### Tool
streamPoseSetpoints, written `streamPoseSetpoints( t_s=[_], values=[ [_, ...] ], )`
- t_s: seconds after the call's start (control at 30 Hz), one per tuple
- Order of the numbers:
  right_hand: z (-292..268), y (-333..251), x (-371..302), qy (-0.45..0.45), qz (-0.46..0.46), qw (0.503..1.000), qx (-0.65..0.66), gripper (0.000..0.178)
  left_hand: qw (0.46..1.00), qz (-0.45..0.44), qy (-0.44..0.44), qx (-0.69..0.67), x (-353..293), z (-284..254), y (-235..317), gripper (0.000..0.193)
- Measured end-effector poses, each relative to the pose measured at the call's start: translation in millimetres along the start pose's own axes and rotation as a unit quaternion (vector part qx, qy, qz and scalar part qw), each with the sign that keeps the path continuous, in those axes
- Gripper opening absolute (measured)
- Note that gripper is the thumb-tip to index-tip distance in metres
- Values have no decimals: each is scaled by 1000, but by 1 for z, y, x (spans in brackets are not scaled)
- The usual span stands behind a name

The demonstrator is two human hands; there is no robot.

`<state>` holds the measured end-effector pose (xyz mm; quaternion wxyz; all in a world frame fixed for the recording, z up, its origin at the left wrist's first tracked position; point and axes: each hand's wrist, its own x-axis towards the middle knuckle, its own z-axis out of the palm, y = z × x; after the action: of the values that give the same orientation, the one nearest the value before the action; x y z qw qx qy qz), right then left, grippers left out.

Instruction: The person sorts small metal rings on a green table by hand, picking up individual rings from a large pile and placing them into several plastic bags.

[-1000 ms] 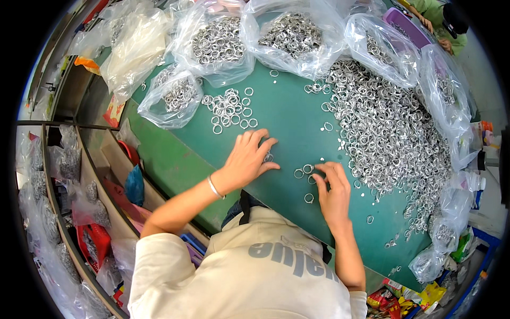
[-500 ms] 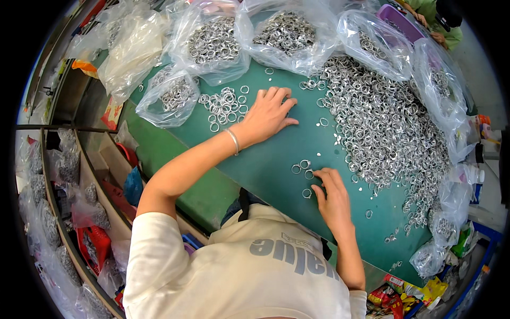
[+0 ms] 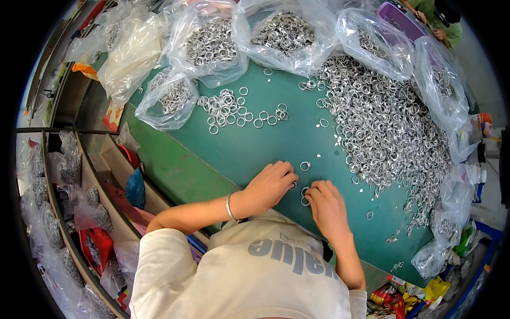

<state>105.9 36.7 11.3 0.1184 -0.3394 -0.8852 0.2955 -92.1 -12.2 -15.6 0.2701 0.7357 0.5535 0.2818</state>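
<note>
Near the table's front edge my two hands work close together. My left hand (image 3: pixel 270 186) has its fingers curled down on a silver ring (image 3: pixel 293 185) that shows at the fingertips. My right hand (image 3: pixel 328 206) pinches at another ring (image 3: pixel 304 201), which touches its fingertips. One loose ring (image 3: pixel 305 166) lies just beyond both hands. Farther off, a short trail of rings (image 3: pixel 272 120) leads to a small loose group of rings (image 3: pixel 226 106) on the left. A big heap of rings (image 3: pixel 388 122) spreads over the right side.
Clear plastic bags of rings (image 3: pixel 212 45) line the far edge, with a purple bin (image 3: pixel 401 21) behind them. A smaller bag (image 3: pixel 169 101) stands at left. Shelves with bagged parts (image 3: pixel 69 170) are on my left. Another person's hand (image 3: pixel 440 35) shows at far right.
My left hand has come back toward me from the small ring group, uncovering the trail of rings there. My right hand has closed in slightly; the near rings have shifted.
</note>
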Motion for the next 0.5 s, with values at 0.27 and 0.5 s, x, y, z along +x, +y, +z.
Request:
streamPoseSetpoints(
  t_s=[0.27, 0.5],
  values=[
    [-5, -14, -9, -34, 139, 986, 89, 32, 999, -16, -47, 22, -5, 12, 27, 54],
    [24, -17, 9, -12, 90, 983, 159, 30, 999, -35, -22, 17, -19, 9, 11, 46]
  ],
)
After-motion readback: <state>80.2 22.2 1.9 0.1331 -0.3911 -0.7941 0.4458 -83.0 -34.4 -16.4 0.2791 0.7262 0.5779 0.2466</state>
